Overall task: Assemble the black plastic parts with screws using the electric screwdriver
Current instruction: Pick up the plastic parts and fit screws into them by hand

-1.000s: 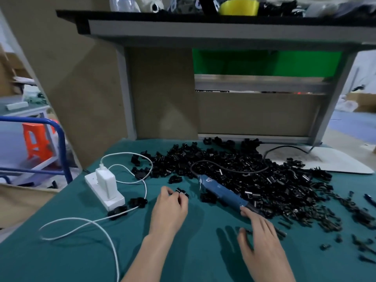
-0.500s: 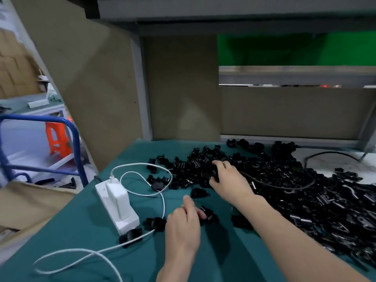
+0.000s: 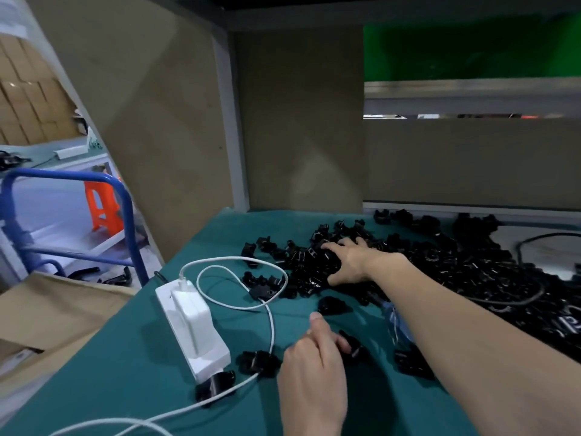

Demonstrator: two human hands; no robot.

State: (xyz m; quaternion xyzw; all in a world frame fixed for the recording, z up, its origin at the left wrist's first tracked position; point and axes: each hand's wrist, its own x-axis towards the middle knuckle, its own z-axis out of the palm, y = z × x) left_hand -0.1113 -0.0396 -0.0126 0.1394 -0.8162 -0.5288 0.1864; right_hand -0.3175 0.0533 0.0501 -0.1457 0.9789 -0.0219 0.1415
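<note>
Now, left hand (image 3: 314, 376) round 1 part (image 3: 354, 350), right hand (image 3: 349, 262) on heap (image 3: 471, 272)

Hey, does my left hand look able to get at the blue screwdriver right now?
Probably not cleanly. The right forearm lies across the screwdriver, leaving only a strip of it showing, and the left hand has its fingers round a black part.

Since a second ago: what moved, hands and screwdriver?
The right hand left its spot beside the blue screwdriver and reached forward and left into the pile of black parts. Its fingers are now spread over the pile. The left hand kept holding its black part, roughly in place. The screwdriver and the white power strip stayed put.
</note>
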